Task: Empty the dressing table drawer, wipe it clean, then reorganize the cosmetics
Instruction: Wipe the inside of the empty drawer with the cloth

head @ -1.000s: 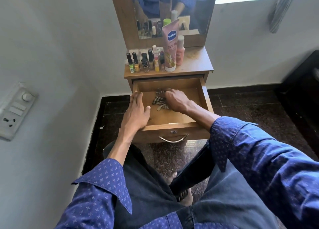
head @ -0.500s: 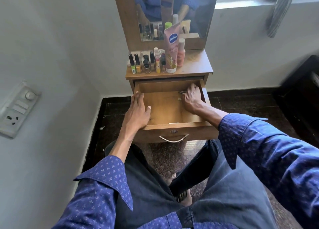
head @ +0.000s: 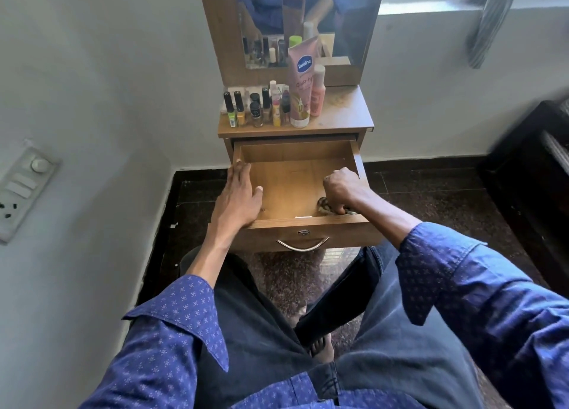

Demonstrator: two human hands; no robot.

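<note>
The right hand (head: 343, 189) has travelled with the patterned cloth (head: 327, 209) across the drawer (head: 286, 180). A second ago it pressed the cloth on the middle of the drawer floor; half a second ago it was up in the far right corner, against the back wall; now it is balled round the cloth at the near right corner, just behind the front panel. Most of the cloth is hidden under the fist, only a bunched edge showing. The middle and back of the drawer floor now lie bare.
</note>
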